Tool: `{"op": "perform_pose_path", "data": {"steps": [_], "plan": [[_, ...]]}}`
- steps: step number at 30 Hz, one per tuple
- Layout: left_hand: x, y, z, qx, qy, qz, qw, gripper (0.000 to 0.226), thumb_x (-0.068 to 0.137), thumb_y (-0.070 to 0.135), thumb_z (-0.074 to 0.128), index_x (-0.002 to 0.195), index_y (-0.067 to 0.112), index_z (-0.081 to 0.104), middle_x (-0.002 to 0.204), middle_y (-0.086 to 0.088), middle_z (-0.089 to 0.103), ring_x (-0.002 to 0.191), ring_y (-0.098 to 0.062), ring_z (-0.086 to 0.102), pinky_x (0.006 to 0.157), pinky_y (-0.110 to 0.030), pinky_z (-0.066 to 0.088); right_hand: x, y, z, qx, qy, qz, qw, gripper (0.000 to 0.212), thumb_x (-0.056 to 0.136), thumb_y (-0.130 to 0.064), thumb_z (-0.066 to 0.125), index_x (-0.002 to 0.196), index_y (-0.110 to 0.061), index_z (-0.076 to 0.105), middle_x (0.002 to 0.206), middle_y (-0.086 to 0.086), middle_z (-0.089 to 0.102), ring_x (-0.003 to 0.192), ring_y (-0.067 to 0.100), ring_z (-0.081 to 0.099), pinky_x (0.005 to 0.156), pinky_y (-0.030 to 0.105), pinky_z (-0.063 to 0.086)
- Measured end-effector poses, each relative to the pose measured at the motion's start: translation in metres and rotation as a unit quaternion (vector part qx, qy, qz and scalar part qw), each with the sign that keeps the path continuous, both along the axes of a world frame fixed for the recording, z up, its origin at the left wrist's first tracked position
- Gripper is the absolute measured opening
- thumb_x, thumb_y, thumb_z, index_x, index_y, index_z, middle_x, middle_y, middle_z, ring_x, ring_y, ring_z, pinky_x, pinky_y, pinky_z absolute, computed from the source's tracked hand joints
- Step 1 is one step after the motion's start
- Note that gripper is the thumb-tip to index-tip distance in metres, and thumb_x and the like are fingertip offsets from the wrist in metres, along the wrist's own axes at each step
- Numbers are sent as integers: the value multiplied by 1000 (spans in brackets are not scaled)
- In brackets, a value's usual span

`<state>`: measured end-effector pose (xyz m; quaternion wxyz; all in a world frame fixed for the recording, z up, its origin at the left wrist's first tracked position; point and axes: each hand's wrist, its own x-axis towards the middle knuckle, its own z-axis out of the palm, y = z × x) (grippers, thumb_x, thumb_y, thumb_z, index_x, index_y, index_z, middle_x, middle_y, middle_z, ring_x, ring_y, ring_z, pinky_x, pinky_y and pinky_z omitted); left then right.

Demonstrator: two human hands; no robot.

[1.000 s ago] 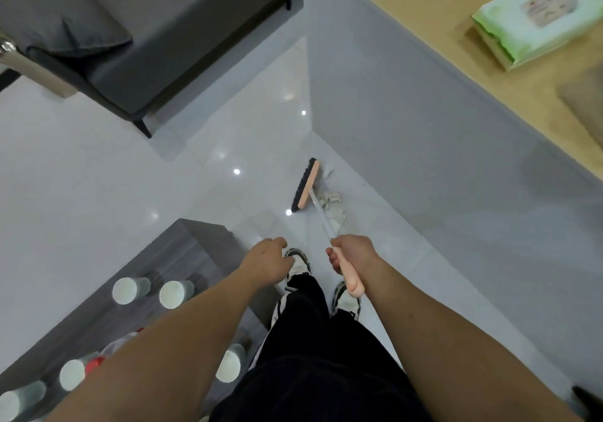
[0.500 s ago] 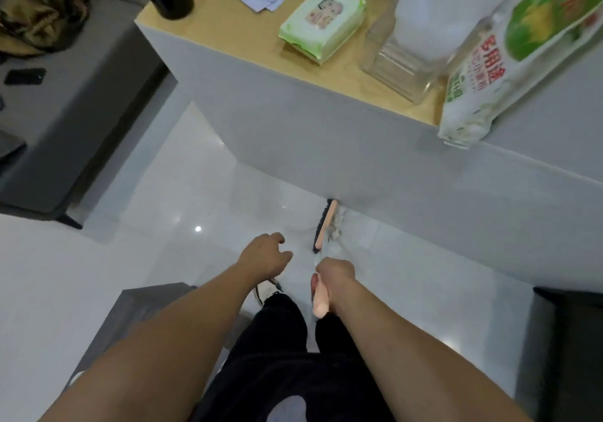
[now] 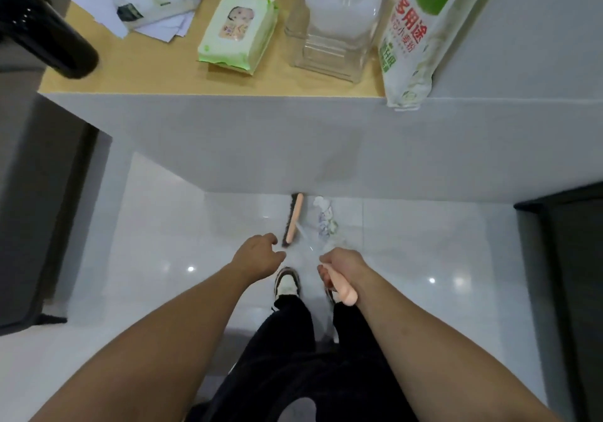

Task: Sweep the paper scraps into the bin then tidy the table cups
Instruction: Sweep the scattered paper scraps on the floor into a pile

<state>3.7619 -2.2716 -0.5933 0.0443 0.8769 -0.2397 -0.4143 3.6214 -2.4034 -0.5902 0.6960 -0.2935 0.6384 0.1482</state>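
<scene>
My right hand grips the pink handle end of a broom. The broom head, pink on top with dark bristles, rests on the white tiled floor against the base of a grey counter. A small heap of paper scraps lies just right of the broom head, close to the counter base. My left hand hangs loose and holds nothing, fingers slightly curled, just below the broom head. No bin and no cups are in view.
The counter's wooden top carries a pack of wet wipes, loose papers, a clear plastic container, a green-and-white bag and a black bottle. A grey sofa is at left, dark furniture at right.
My view has swung right along the counter, so the low table with cups is out of sight. The broom head and scraps have moved along the counter base.
</scene>
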Motion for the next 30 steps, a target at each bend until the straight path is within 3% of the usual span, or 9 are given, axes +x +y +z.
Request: {"op": "perform_pose_path", "data": {"steps": [6, 10, 16, 19, 25, 30], "plan": [[17, -28, -13, 14, 9, -137, 990, 50, 89, 38, 54, 133, 15, 50, 129, -9, 56, 119, -25, 50, 91, -33, 41, -41, 8, -7, -23, 44, -160, 986, 8, 84, 4, 56, 91, 3, 58, 79, 20, 55, 33, 18, 46, 39, 21, 39], [4, -64, -15, 12, 10, -222, 975, 50, 89, 39, 54, 133, 16, 50, 131, -8, 55, 121, -24, 49, 90, -33, 40, -76, 14, -5, -26, 52, -259, 964, 14, 87, 1, 58, 100, -3, 57, 87, 20, 56, 35, 17, 47, 39, 20, 40], [-35, -109, -9, -21, 20, -310, 950, 51, 88, 40, 56, 133, 17, 50, 131, -8, 55, 121, -23, 49, 91, -32, 39, -126, 6, 3, -31, 79, -298, 951, 8, 89, 2, 56, 97, -1, 56, 79, 19, 58, 37, 19, 47, 38, 20, 40], [-51, -128, -7, -28, 17, -328, 944, 50, 89, 41, 56, 133, 17, 50, 132, -8, 54, 121, -23, 49, 91, -31, 39, -146, -9, 8, -49, 111, -296, 947, 2, 86, 4, 56, 86, 2, 57, 64, 17, 59, 39, 21, 48, 40, 23, 40], [-89, -172, -2, -20, 2, -348, 937, 50, 90, 42, 54, 133, 17, 49, 127, -7, 56, 119, -22, 49, 92, -33, 41, -202, -51, 17, -55, 129, -351, 926, 27, 85, -1, 50, 59, -6, 47, 45, 7, 51, 50, 21, 43, 52, 27, 37], [-156, -220, 1, -13, 2, -410, 912, 50, 90, 41, 53, 134, 17, 48, 130, -7, 54, 118, -22, 50, 86, -29, 40, -290, -71, 12, -35, 144, -457, 877, 22, 92, -5, 47, 70, -9, 47, 66, 8, 50, 51, 19, 46, 47, 22, 34]]}}
